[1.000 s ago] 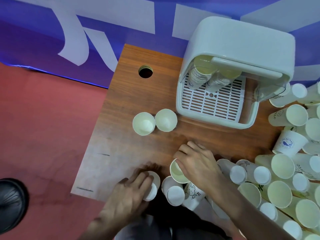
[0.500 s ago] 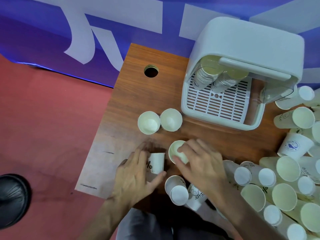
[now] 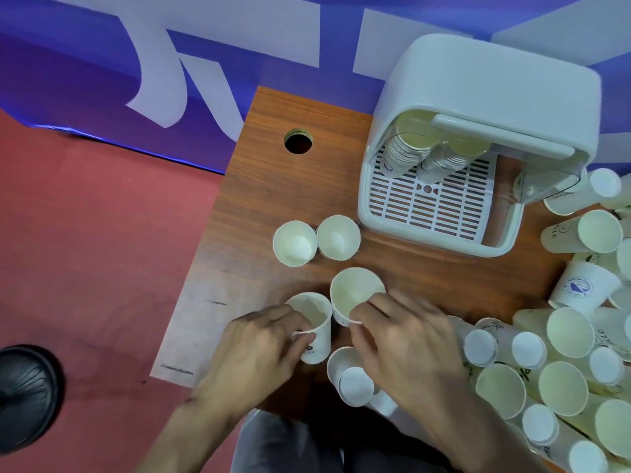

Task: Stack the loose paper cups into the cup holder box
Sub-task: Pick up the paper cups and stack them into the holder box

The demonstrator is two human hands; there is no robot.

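near cups (image 3: 351, 378): two nested cups on their side at the table (image 3: 273, 186) near edge, 6 o'clock, between the wrists.
left hand (image 3: 259, 353): 7 o'clock, fingers (image 3: 290, 322) curled round a printed cup (image 3: 316, 331), gripping it by the wall just under the rim.
right hand (image 3: 403, 349): 5 o'clock, fingertips (image 3: 363, 307) pinching the near rim of a plain cup (image 3: 355, 291).
held cups: mouths up, side by side, walls touching; can't tell if either base is on the table.
cup pile (image 3: 563, 353): loose cups, mostly lying down, heaped from 3 to 5 o'clock.
upright pair (image 3: 295, 243): two empty cups, rims touching, centre of the table, at 12 o'clock from the held cups.
cup holder box (image 3: 495, 83): white, 1 o'clock, front open over a slotted tray.
stacks (image 3: 406, 151): two leaning cup stacks inside the box, left side.
table hole (image 3: 298, 142): round, 11 o'clock, far end.
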